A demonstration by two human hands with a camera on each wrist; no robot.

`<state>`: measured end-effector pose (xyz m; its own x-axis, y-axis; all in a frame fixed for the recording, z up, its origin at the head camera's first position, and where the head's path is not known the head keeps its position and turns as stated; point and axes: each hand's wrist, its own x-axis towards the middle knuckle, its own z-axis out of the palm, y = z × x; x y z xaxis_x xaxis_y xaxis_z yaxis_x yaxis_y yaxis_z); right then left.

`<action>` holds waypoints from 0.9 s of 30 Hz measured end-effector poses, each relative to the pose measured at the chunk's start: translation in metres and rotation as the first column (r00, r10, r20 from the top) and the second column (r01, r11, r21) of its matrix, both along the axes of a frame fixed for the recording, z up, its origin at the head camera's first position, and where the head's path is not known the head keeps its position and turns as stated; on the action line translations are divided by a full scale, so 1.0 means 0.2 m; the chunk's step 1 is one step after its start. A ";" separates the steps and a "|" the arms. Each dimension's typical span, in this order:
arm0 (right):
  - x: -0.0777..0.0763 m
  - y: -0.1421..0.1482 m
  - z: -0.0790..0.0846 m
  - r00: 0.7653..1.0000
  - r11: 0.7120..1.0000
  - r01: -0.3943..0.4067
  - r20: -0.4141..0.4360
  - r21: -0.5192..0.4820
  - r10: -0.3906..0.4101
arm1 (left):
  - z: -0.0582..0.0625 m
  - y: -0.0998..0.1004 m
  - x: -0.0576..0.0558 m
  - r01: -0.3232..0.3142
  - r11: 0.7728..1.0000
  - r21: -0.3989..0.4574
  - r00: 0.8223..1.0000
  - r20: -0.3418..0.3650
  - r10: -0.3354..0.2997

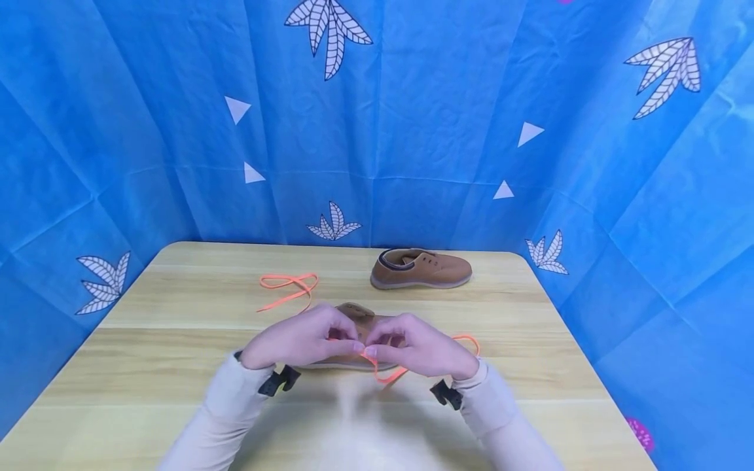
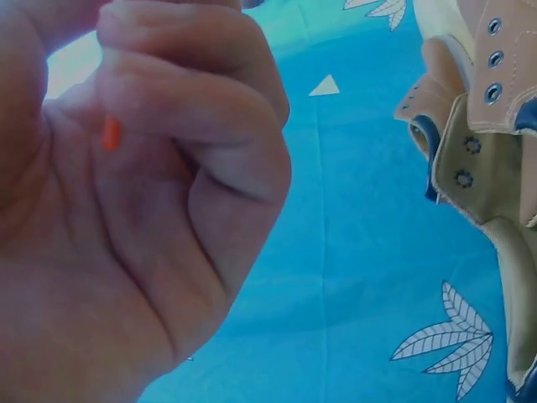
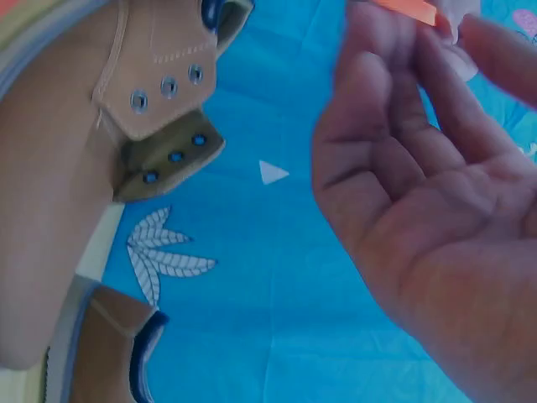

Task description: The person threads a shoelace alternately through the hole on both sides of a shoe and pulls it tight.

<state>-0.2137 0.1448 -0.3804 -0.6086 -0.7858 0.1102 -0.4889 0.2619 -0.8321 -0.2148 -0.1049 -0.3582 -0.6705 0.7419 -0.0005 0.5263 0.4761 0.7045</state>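
A brown shoe (image 1: 377, 322) lies across the table, its middle partly hidden behind both hands. Metal eyelets (image 3: 169, 86) on its raised flap show no lace through them in the right wrist view. An orange shoelace (image 1: 385, 378) hangs from the fingertips in front of the shoe. My left hand (image 1: 321, 335) pinches it, and a bit of orange shows inside the curled fingers in the left wrist view. Fingertips nearly meeting the left ones, my right hand (image 1: 415, 343) pinches the same shoelace, whose other part loops out behind the right wrist.
A second brown shoe (image 1: 424, 269) stands at the back of the table (image 1: 147, 392), toe to the right. Another orange shoelace (image 1: 288, 281) lies loosely looped at the back left. Blue patterned cloth (image 1: 436, 131) surrounds the table at the back and sides.
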 end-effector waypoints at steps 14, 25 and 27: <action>-0.04 0.02 -0.03 0.997 0.995 0.022 0.073 0.098 -0.029 | -0.02 -0.03 -0.03 -0.047 0.999 -0.021 0.999 0.013 0.048; -0.08 -0.03 -0.11 0.973 0.996 0.092 0.214 0.002 -0.091 | -0.08 -0.01 -0.08 -0.118 0.993 0.015 0.993 -0.014 0.118; -0.09 -0.02 -0.14 0.942 0.986 0.166 0.296 -0.004 -0.158 | -0.10 -0.02 -0.11 -0.196 0.980 0.033 0.980 -0.019 0.197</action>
